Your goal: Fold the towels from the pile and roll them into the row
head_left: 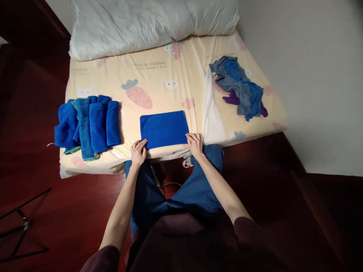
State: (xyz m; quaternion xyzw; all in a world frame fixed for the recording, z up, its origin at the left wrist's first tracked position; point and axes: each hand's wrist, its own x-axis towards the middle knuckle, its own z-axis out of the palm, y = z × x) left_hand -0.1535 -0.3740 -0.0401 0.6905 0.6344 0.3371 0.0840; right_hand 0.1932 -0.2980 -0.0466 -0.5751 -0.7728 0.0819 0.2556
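Note:
A blue towel point(164, 130) lies flat as a smooth rectangle near the front edge of the bed. My left hand point(138, 152) is at its near left corner, the fingers closed on the cloth there. At the near right corner, my right hand point(194, 144) has its fingers bent and pressed together on the edge. Both thumbs are mostly hidden. Left of the towel sit several rolled or folded blue towels point(98, 126), one of them with green trim point(84, 128).
A loose heap of grey, blue and purple cloths point(241, 87) lies on the right of the bed point(113, 79). A large pale quilt or cushion point(153, 26) spans the back. Black metal stand legs point(25, 223) rest on the floor at left. A wall point(306, 75) borders the right.

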